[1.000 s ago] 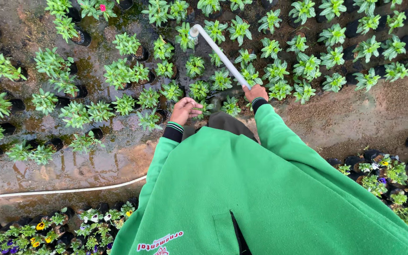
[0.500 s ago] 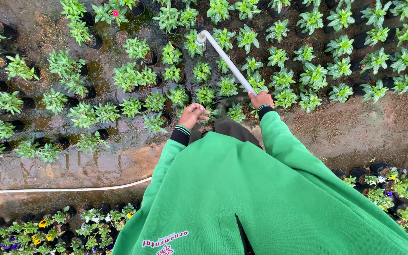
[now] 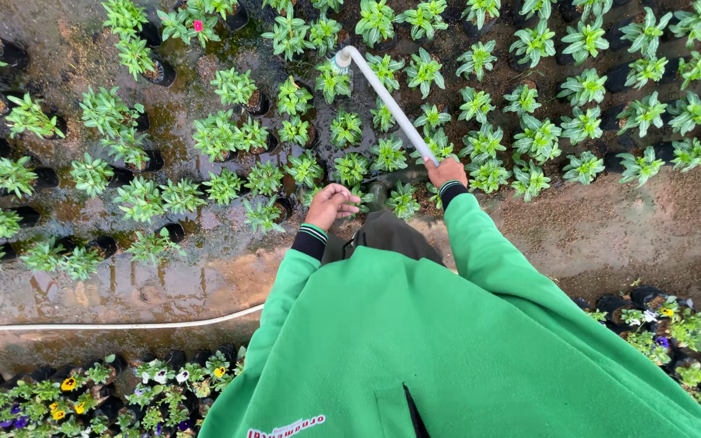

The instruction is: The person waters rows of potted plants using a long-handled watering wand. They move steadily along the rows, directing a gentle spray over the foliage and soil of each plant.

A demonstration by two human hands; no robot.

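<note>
A green jacket [image 3: 464,349] filled the lower centre and lower right of the frame, its two sleeves reaching up toward the middle. Above it, across the whole upper half, stood a bed of young green potted plants [image 3: 350,122] in dark pots, set in rows on wet, muddy ground [image 3: 164,284] that shone with puddles at the left centre. A drier strip of brown soil [image 3: 634,227] ran along the right centre. A row of small flowering plants [image 3: 99,397] with yellow, white and purple blooms lined the lower left, and more of them [image 3: 675,332] sat at the lower right. A thin white hose [image 3: 107,326] lay across the wet ground from the left edge toward the jacket.

A white pipe wand [image 3: 383,101] slanted from the centre of the frame up to the upper middle, its bent tip over the plants. The right hand [image 3: 446,172], just right of centre, was closed around the wand's lower end. The left hand [image 3: 332,204], just left of centre, hung loosely curled with fingers bent downward above the near row of plants; it appeared to hold nothing, though its palm was hidden.
</note>
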